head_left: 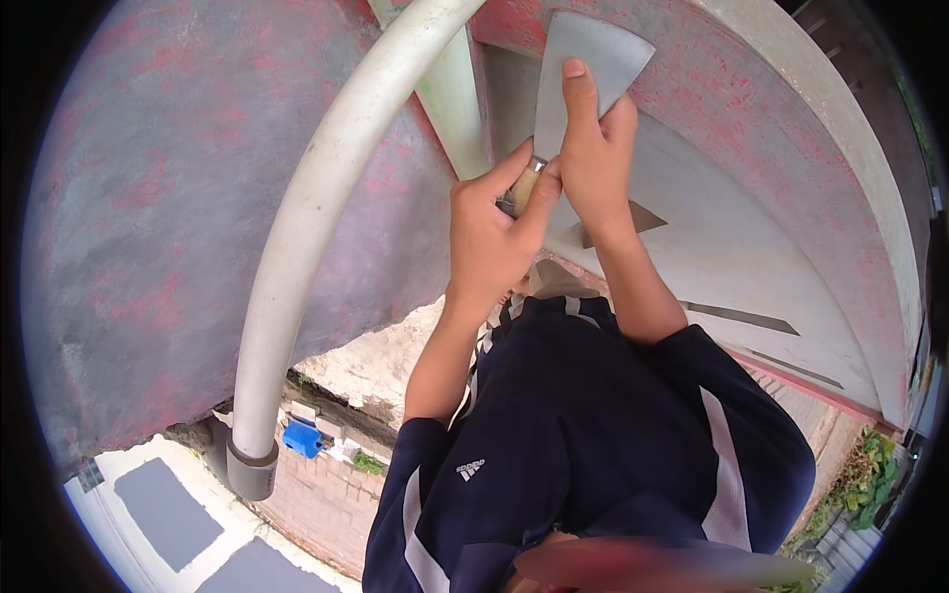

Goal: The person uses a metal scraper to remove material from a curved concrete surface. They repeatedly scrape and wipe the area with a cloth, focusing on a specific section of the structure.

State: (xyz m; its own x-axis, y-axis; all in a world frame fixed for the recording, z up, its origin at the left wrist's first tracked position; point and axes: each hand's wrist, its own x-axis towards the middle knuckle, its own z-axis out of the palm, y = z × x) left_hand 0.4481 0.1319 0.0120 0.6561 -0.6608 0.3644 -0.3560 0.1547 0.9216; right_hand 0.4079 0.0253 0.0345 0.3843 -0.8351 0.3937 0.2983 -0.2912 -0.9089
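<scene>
Grey-bladed, a scraper [551,99] is clamped by the left hand [489,232] at its handle [528,183] and the right hand [599,168] at its blade [598,44], near a pale curved pipe [316,188] and red-flecked wall [178,247].

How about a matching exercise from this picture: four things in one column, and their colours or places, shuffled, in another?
Things:
1. Left hand
2. Right hand
3. Pipe
4. Shirt

Descriptions:
A. Dark navy
B. Holding the flat blade
C. Whitish and curved
D. Around the scraper's handle

Right pairs: 1-D, 2-B, 3-C, 4-A
</scene>
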